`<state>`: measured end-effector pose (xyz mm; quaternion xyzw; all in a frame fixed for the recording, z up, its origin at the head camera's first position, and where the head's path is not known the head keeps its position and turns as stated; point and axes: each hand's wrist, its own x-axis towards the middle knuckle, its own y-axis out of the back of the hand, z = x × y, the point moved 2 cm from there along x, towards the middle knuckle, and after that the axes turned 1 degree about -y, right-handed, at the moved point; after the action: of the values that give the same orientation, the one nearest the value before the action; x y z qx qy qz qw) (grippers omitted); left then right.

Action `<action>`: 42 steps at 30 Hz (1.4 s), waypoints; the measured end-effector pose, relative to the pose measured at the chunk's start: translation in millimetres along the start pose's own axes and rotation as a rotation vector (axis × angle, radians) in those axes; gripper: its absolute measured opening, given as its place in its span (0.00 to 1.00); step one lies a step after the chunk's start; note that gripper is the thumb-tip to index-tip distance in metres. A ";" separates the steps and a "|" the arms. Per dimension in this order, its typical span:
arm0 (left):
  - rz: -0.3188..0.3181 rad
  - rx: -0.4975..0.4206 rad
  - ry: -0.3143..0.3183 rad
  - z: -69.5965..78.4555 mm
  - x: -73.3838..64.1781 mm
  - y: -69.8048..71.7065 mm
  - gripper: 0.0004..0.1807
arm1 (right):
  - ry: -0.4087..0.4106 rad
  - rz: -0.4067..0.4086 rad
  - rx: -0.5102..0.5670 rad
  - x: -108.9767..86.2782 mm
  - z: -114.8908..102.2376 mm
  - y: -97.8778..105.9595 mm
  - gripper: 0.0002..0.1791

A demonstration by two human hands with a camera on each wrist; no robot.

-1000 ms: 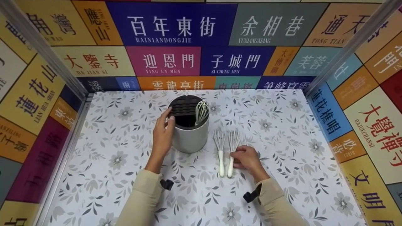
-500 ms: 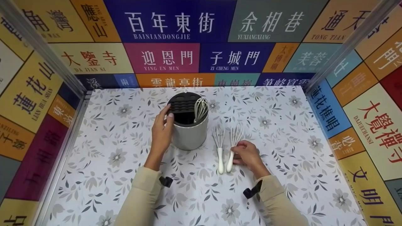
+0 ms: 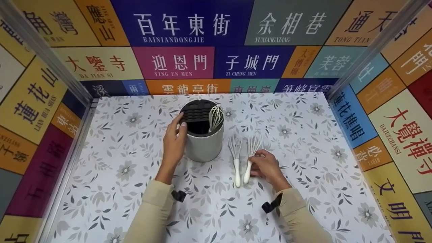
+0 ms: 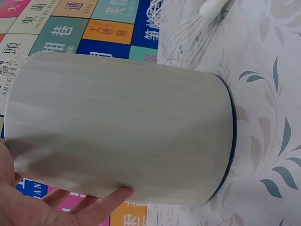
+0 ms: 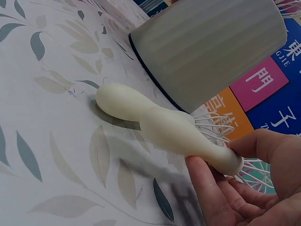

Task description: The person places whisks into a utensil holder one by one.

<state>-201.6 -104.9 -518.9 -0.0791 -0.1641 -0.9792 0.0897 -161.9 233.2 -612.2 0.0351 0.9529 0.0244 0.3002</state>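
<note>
On the patterned table stands a grey utensil holder (image 3: 204,148) with a black divided top, upright, one wire whisk (image 3: 216,118) leaning in its right side. My left hand (image 3: 173,143) rests against the holder's left side near the rim; in the left wrist view a straight finger (image 4: 106,202) touches its wall. To the right of the holder, my right hand (image 3: 266,167) pinches a white-handled whisk (image 5: 174,132) at the neck, between thumb and fingers. Its handle shows above its shadow in the right wrist view. Just left of it lies a matching whisk (image 3: 237,172), wires pointing away from me.
Panels of coloured signs with Chinese lettering form a back wall (image 3: 182,23) and two side walls around the table. Clear corner posts (image 3: 64,64) stand at the back left and back right. A floral cloth (image 3: 125,199) covers the tabletop.
The right whisk has risen slightly and tilted, its handle end shifting away from me, with my right hand on it. My left hand stays at the holder. The head view has shifted a little.
</note>
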 end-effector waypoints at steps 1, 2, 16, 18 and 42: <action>0.000 0.000 0.001 0.0 0.0 -0.1 0.24 | 0.005 0.000 0.001 0.3 -0.7 -0.3 0.24; 0.001 0.000 0.001 0.0 -0.1 -0.1 0.24 | 0.007 0.001 0.002 0.5 -1.4 -0.5 0.24; -0.011 0.001 0.005 0.3 0.8 -0.2 0.24 | 0.035 -0.010 -0.050 -2.0 -12.1 -0.4 0.26; -0.006 -0.001 -0.004 0.8 1.4 -0.2 0.24 | 0.044 -0.016 -0.043 -1.7 -13.0 -1.0 0.26; -0.015 0.000 -0.016 -0.4 -1.2 0.9 0.25 | 0.132 -0.067 0.045 -10.5 -37.5 -9.9 0.20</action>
<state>-200.3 -105.7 -519.3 -0.0859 -0.1652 -0.9792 0.0810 -175.3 221.5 -576.2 0.0081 0.9716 -0.0049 0.2365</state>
